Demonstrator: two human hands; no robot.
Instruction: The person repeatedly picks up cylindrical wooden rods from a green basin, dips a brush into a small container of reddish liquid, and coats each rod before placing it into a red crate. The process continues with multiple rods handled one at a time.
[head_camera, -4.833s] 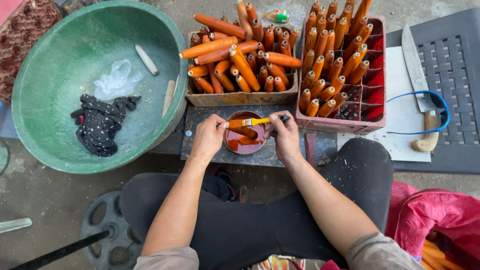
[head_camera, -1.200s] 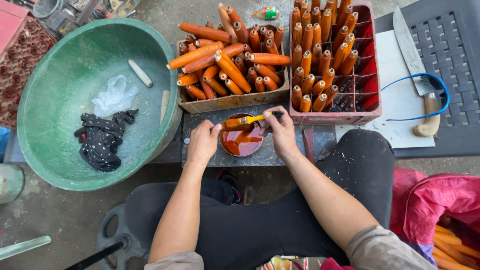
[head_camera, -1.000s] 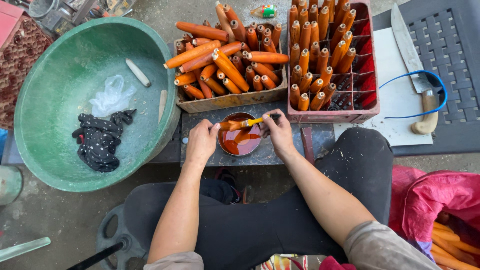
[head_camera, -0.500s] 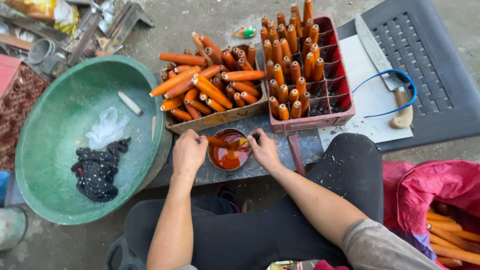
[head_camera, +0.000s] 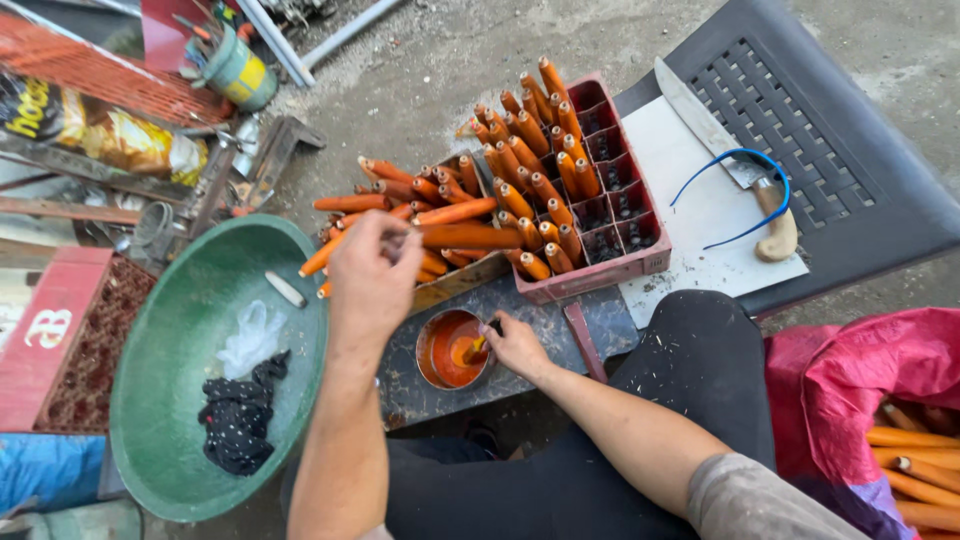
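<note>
My left hand (head_camera: 370, 275) is raised over the wooden box (head_camera: 455, 290) of orange-painted wooden handles and grips one long orange handle (head_camera: 470, 237) that points right. My right hand (head_camera: 517, 345) holds a small brush (head_camera: 478, 345) with its tip down in a small round bowl of orange paint (head_camera: 452, 350). The bowl stands on a dark slab (head_camera: 540, 330) in front of my knees. A red crate (head_camera: 600, 200) behind it holds several orange handles upright in its cells.
A big green basin (head_camera: 170, 400) at left holds a black cloth (head_camera: 238, 425) and white plastic. A large knife (head_camera: 715, 135) and blue wire loop lie on a white board on a dark plastic seat (head_camera: 830, 150). A pink bag (head_camera: 860, 380) with more handles is at right.
My left hand has lifted the orange handle from above the paint bowl up to the wooden box. My right hand has lowered the brush into the bowl. The view has shifted.
</note>
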